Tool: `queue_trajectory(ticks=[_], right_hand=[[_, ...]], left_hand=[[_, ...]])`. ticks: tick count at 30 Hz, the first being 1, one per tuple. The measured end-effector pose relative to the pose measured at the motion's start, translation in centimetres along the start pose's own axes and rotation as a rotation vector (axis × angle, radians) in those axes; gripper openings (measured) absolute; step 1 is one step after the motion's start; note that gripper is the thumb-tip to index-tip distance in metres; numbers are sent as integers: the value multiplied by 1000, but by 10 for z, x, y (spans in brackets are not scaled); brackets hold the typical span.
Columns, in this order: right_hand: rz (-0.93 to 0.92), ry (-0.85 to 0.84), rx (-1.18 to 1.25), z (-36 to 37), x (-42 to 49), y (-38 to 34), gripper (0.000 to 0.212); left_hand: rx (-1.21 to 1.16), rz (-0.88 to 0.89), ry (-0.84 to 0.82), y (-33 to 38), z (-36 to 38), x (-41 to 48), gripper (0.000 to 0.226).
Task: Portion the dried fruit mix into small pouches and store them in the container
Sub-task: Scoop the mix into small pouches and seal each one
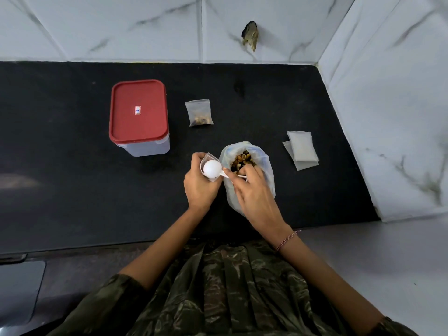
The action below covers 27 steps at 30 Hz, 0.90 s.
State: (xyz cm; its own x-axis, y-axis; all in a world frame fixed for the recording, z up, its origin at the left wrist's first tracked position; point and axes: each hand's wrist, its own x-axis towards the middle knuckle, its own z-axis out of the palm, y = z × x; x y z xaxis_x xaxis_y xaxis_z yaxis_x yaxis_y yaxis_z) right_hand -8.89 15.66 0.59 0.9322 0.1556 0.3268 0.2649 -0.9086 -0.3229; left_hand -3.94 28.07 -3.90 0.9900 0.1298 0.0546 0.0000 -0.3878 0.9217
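Now the left hand [201, 187] pinches the small pouch [208, 158] open beside the mix bag [263, 163] on the table [72, 170], while the right hand [254, 195] grips the scoop [212, 169] tipped over it: keep that mouth wide and tip slowly so nothing spills.

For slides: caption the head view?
Left hand holds a pouch while the right hand turns a white scoop over it.
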Motion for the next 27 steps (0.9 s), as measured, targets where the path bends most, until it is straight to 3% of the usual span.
queue_trajectory(ticks=[4,8,12,15,18,22,27], right_hand=[[351,14,511,-3,2,-2,30],[740,-86,929,-9,6,-6,27],[819,-131,1077,-12,8,-9,22],[793,-130,1025,-12,8,-11,18],[681,-159,719,-5,7,-8,15],[517,-293,326,10,6,-4,26],[468,-306,327,19,6,-14,25]], left_hand=[[13,-15,-3,0,-1,1,39],[43,-25,-10,-2,-2,4,41],[58,-20,-27,-3,-3,6,43],[51,2,-38,-5,-4,5,42],[18,22,-73,-9,-7,5,41],[-18,73,-127,-15,-15,3,36],[-53,129,-156,-25,-30,3,33]])
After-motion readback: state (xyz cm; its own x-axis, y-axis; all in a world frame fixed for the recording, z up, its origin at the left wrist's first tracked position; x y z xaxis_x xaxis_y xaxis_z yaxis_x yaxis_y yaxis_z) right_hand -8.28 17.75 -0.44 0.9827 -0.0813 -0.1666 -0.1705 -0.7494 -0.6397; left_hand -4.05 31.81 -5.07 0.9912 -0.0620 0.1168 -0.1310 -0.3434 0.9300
